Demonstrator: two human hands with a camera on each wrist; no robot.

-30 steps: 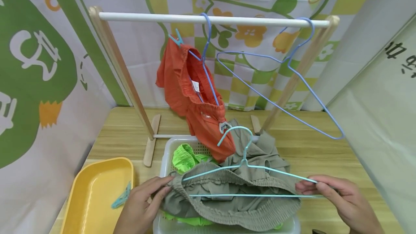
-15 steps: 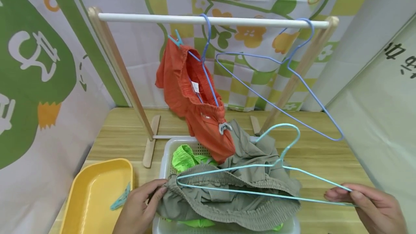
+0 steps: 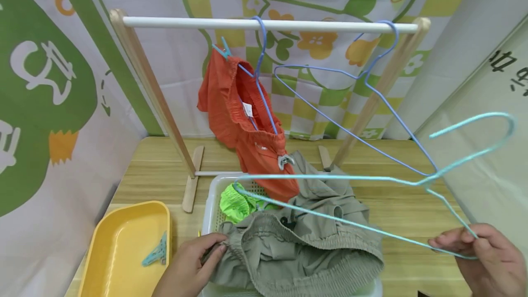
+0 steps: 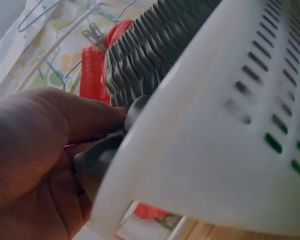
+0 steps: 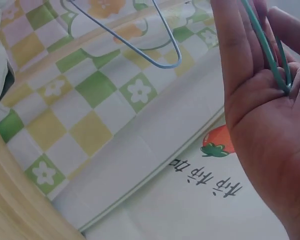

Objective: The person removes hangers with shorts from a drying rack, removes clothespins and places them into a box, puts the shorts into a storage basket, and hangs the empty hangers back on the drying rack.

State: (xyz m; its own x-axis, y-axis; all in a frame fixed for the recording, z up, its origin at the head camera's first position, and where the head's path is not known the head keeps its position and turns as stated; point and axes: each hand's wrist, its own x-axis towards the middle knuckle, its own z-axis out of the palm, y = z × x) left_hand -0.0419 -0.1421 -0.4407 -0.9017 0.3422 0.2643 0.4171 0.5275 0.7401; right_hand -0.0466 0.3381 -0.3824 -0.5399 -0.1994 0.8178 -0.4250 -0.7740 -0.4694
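Grey-green shorts with an elastic waistband lie over a white perforated basket, waist opening upward. My left hand pinches the waistband's left end, close beside the basket rim in the left wrist view. At the right, my right hand grips one corner of a mint-green wire hanger. The hanger is tilted, out of the waistband and above it, its hook up at the right and its far corner over bright green cloth in the basket. In the right wrist view that hanger's corner sits between thumb and fingers.
Behind stands a rack with a white rail. On it hang orange shorts on a blue hanger, clipped with pegs, and a bare blue hanger. A yellow tray with a teal clothes peg stands at left.
My right hand has moved right, drawing the mint-green hanger out of the shorts' waistband and lifting and tilting it. My left hand keeps its hold on the waistband and has shifted slightly right.
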